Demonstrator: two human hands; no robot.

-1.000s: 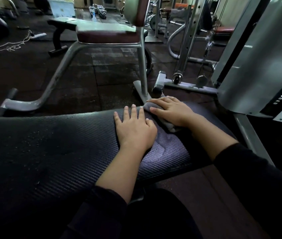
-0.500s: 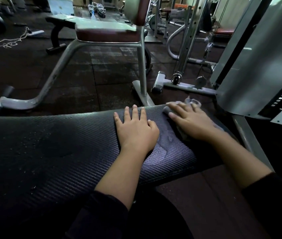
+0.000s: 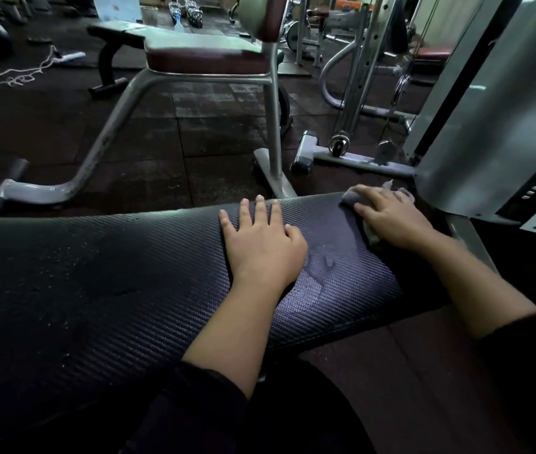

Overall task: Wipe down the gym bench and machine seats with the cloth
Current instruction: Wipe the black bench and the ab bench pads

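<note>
A black textured bench pad point(image 3: 129, 290) stretches across the view. My left hand point(image 3: 261, 244) lies flat on it near the far edge, fingers straight. My right hand point(image 3: 391, 219) presses a grey cloth point(image 3: 350, 198) onto the pad's far right end; the cloth pokes out ahead of and under the fingers. A wet, shiny patch point(image 3: 320, 267) shows on the pad between my hands. Water droplets speckle the pad's left part.
A grey weight-stack housing point(image 3: 489, 109) stands close on the right of the cloth. Beyond the pad a maroon-seated machine point(image 3: 204, 57) on a grey frame rests on dark floor tiles. A flat bench point(image 3: 112, 34), cable machine and rope lie farther back.
My right hand slid the cloth rightward along the pad, from beside my left hand to the far right end, leaving a wet patch. My left hand stayed put.
</note>
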